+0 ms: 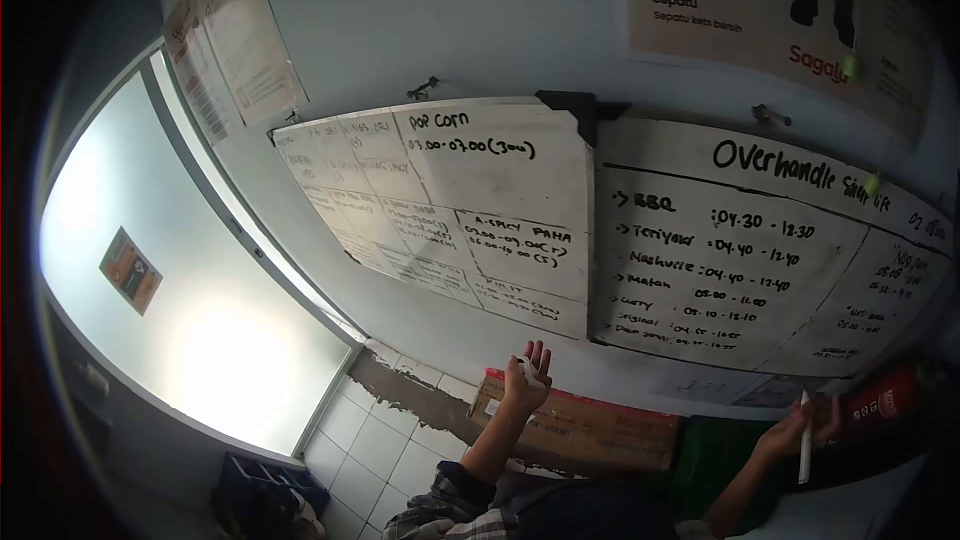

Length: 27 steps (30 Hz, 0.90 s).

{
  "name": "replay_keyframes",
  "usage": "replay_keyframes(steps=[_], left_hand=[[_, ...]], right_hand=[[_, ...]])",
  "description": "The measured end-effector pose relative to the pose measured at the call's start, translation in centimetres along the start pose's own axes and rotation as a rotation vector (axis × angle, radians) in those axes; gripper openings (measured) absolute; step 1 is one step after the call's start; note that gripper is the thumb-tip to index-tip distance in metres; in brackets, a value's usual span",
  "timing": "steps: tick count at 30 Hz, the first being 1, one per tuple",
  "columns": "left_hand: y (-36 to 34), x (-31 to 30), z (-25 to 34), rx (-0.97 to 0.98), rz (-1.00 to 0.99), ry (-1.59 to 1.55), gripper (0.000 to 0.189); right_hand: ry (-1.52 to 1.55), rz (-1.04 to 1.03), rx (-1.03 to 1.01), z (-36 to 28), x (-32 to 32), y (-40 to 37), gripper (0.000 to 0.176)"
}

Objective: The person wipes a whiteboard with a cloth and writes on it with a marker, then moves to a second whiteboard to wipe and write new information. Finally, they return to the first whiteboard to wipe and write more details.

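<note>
My left hand [530,385] is raised in front of the wall, just below the left whiteboard [480,180]. A small white wad [527,370], like crumpled tissue or cloth, is tucked under its thumb, while the other fingers point up. On the right, my right hand [826,420] grips a slim white marker [805,445] that stands nearly upright. This hand is below the right whiteboard [690,270], which is headed "Overhandle Shelf life" above rows of names and times. "POP CORN" and time ranges are written on the left board.
Brown cardboard boxes [590,428] line the foot of the wall, beside a green container [720,455] and a dark red item [880,402]. A frosted door [200,270] stands at left, with a blue crate [275,480] near its lower end. Posters [740,0] hang above.
</note>
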<state>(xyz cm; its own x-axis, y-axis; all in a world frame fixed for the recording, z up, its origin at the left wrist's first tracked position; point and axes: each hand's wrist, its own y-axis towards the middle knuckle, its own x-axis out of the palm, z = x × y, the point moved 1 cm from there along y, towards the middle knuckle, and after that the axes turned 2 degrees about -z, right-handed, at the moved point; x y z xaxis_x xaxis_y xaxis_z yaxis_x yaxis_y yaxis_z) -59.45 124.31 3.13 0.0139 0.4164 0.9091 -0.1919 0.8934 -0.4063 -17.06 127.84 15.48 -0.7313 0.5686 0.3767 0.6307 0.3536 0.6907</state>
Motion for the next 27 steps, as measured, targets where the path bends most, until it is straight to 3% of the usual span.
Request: replay_keyframes(steps=[4, 6, 12, 16, 19, 22, 27], left_hand=[[0.6, 0.8, 11.7, 0.041, -0.144, -0.019, 0.049], [-0.4, 2.1, 16.0, 0.019, -0.17, 0.048, 0.049], [0.6, 2.5, 22.3, -0.13, -0.239, 0.221, 0.046], [-1.2, 2.6, 21.2, -0.255, -0.098, 0.254, 0.042], [-3.3, 2.5, 18.8, -0.38, -0.192, 0.316, 0.043], [-6.4, 4.1, 16.7, -0.325, -0.208, 0.466, 0.042], [-9.9, 6.1, 15.8, -0.19, -0.225, 0.652, 0.041]], right_hand=[[-0.009, 0.141, 0.074, -6.7, 7.6, -6.9, 0.042], [0.033, 0.109, 0.104, -10.2, 11.6, -10.5, 0.037], [0.001, -0.052, 0.172, -17.0, 18.5, -17.6, 0.025], [0.082, -0.203, 0.202, -19.8, 19.5, -19.0, 0.019], [0.084, -0.283, 0.157, -21.3, 19.7, -20.3, 0.018], [0.177, -0.33, 0.372, -22.8, 20.9, -22.6, 0.014], [0.228, -0.409, 0.448, -23.7, 22.9, -27.6, 0.017]])
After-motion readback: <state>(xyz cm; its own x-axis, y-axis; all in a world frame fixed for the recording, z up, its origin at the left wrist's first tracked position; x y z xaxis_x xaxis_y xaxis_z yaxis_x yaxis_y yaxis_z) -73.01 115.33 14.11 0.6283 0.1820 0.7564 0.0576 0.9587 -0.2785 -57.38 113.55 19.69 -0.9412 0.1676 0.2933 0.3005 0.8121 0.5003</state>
